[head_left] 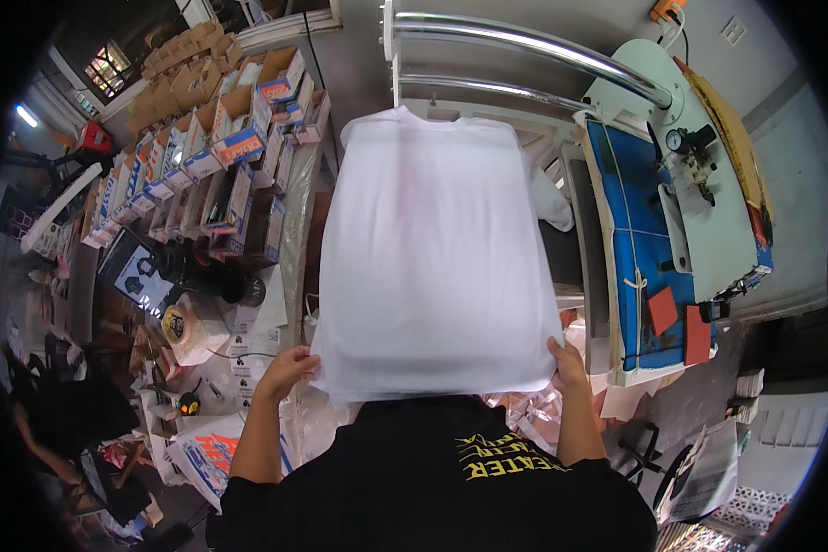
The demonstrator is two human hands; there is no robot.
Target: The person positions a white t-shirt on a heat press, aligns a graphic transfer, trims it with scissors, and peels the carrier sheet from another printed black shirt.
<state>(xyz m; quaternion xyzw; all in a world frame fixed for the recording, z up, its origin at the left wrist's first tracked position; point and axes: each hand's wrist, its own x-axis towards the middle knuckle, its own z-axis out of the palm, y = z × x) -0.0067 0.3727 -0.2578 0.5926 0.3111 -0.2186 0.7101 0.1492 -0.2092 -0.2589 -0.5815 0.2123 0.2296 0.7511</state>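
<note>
The left hand [288, 367] and the right hand [568, 363] each grip a near corner of a white T-shirt [437, 248], which stretches away from both hands, spread flat over a platen whose surface is hidden beneath it. The left hand pinches the shirt's hem at its near left corner, thumb and fingers closed on the fabric edge; the right hand does the same at the near right corner, its fingers curled over the cloth so that the fingertips are hidden. Between the two hands the hem runs in a nearly straight line, just above the person's black shirt [432, 469]. The T-shirt is plain white, smooth with only faint folds, its collar at the far end from the hands and a bit of sleeve hanging off beyond the right hand's side. Further out past the right hand stands a heat press [699, 184] with a blue pad, and above the collar a chrome bar [524, 41] crosses. Out beyond the left hand, rows of open cardboard boxes [221, 138] crowd a cluttered bench.
</note>
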